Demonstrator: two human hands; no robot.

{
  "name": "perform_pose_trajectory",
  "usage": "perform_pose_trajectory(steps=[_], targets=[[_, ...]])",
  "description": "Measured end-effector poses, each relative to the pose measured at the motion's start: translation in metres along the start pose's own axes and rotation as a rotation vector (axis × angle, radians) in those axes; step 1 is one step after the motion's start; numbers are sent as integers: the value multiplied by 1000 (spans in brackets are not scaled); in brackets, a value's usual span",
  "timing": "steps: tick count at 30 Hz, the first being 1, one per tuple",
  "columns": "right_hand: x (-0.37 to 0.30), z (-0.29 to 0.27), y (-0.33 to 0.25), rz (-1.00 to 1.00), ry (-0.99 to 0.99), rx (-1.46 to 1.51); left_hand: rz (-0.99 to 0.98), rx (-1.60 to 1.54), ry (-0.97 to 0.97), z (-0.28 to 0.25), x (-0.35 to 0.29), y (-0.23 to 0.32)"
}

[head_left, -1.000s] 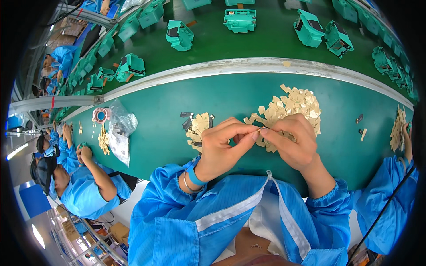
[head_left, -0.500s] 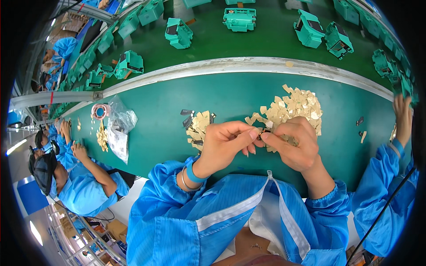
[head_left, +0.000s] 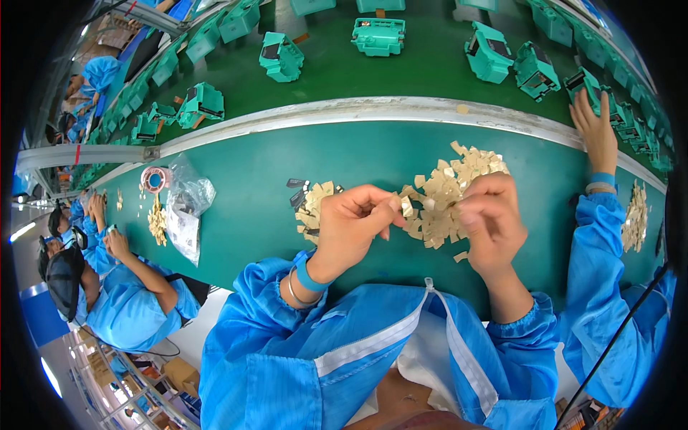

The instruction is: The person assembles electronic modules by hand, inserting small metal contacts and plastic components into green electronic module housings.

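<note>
My left hand [head_left: 358, 222] is closed in a pinch, thumb against forefinger. At its fingertips shows a small pale, shiny tab [head_left: 407, 207]; the rest of what it grips is hidden. To the right, my right hand [head_left: 494, 222] has thumb and forefinger curled together over the edge of a heap of small beige paper-like tabs [head_left: 437, 208]. Whatever lies between those fingers, if anything, is too small to make out. A smaller pile of beige tabs [head_left: 309, 208] is partly behind my left hand, with a few black pieces [head_left: 296, 195] beside it.
Beyond a pale metal rail [head_left: 344, 109], green plastic housings [head_left: 378, 36] stand on a green belt. Left on the table [head_left: 251, 165] are a tape roll [head_left: 155, 179], a clear plastic bag [head_left: 188, 208] and more tabs. A co-worker's hand [head_left: 598, 132] reaches over the rail at right; another person sits left.
My hands have parted, the right one moving right and up. A loose tab now lies below the heap. At right, the co-worker's arm has swung inward to a housing.
</note>
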State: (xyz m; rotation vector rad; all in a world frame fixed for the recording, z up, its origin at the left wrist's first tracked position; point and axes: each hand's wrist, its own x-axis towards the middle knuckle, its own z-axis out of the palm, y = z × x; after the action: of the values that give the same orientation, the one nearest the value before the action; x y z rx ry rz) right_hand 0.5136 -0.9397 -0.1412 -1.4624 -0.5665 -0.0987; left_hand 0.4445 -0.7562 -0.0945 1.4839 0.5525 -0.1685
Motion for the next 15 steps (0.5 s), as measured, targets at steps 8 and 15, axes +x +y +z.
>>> perform_pose_trajectory(steps=[8, 15], targets=[[9, -21, 30, 374, 265, 311, 426, 629, -19, 8, 6, -17], [57, -44, 53, 439, 256, 149, 496, 635, 34, 7, 10, -21]])
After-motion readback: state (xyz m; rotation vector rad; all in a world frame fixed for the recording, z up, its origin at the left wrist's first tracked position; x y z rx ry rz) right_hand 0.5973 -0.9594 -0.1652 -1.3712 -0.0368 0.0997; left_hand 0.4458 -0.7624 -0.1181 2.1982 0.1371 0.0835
